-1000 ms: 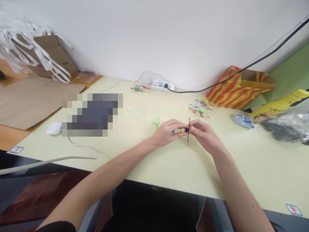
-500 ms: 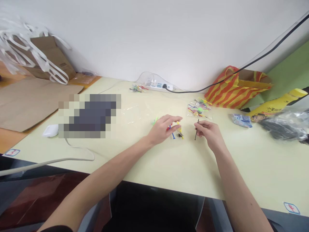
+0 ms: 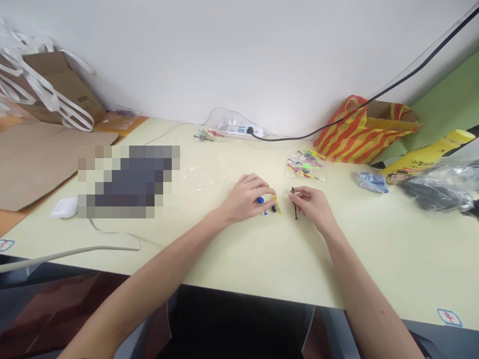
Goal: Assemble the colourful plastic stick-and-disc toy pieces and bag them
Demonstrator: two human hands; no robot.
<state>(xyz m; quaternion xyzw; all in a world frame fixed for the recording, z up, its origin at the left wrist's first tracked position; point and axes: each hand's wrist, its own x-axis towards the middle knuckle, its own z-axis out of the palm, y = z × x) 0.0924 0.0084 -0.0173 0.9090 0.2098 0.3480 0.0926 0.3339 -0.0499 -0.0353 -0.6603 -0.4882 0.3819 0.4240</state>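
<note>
My right hand (image 3: pixel 312 203) pinches a thin black plastic stick (image 3: pixel 295 205) with a small forked lower end, held roughly upright just over the table. To its left, my left hand (image 3: pixel 249 198) arches low over a few small coloured plastic pieces, thumb and fingers apart. A blue piece (image 3: pixel 260 200) shows in the gap between thumb and index finger. Beside those fingertips lie a yellow piece (image 3: pixel 279 208) and a small black piece (image 3: pixel 274 209). My left palm partly hides the pieces beneath it.
Clear bags of coloured plastic pieces (image 3: pixel 306 168) lie behind my right hand and by the power strip (image 3: pixel 241 130). At right are a striped bag (image 3: pixel 352 137), a yellow bottle (image 3: pixel 426 154) and a blue-white packet (image 3: pixel 370 182). A white case (image 3: pixel 64 207) lies left.
My right hand has moved left with the black stick, closer to my left hand. More of a blue piece shows under my left hand. The whole view has shifted slightly.
</note>
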